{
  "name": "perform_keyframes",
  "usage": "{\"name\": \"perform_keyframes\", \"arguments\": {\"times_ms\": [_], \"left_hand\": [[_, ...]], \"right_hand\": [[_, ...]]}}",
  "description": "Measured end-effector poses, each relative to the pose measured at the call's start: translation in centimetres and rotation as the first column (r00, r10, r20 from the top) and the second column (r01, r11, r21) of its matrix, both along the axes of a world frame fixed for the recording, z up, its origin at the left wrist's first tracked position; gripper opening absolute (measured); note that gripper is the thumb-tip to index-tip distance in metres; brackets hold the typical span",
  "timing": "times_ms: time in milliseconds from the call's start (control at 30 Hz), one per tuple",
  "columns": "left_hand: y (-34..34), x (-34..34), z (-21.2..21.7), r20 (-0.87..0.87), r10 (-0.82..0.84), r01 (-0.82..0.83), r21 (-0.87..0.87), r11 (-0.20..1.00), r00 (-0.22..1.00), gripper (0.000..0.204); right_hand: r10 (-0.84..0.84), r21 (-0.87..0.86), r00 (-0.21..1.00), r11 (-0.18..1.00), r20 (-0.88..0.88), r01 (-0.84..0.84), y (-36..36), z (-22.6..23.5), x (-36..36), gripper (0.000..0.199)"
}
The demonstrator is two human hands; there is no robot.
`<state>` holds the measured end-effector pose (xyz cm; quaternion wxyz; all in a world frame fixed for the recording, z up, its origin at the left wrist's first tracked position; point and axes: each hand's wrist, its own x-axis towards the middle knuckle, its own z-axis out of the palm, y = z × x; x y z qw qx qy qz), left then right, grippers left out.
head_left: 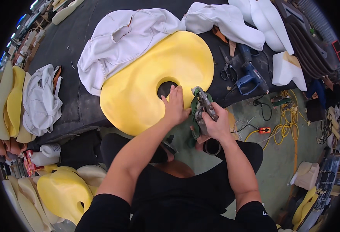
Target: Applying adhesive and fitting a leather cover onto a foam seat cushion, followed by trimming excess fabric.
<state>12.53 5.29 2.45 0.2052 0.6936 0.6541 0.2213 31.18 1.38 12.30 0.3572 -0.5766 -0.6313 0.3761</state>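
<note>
A large yellow foam seat cushion (139, 81) with a round hole lies on the black-covered table. On its near edge, just below the hole, rests my left hand (174, 104), fingers stretched out and holding nothing. My right hand (218, 123) is wrapped round the handle of a metal spray gun (204, 102), which has green material about its body. The gun's head is by the cushion's right edge; whether it touches the foam I cannot tell. White upholstery covers (117, 42) are bunched against the cushion's far side, partly overlapping it.
A blue heat gun (251, 79) and black-handled scissors (228, 69) lie on the table at right. Yellow cable (285, 125) coils on the floor beyond the table's edge. More yellow foam cushions (63, 189) stack at lower left. A folded white cover (42, 100) sits left.
</note>
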Motion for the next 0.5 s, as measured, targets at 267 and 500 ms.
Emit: {"name": "perform_keyframes", "arguments": {"times_ms": [267, 500], "left_hand": [[1.6, -23.8, 8.7, -0.535, 0.183, -0.192, 0.04, 0.981, 0.825, 0.075], [0.7, -30.6, 1.7, -0.076, 0.326, -0.321, 0.069, 0.944, 0.942, 0.065]], "right_hand": [[0.029, -0.032, 0.999, 0.999, -0.03, -0.03, -1.0, 0.8, -0.7, 0.015], [-0.124, 0.008, 0.989, 0.992, -0.074, 0.125, -2.7, -0.7, -2.1, 0.017]]}}
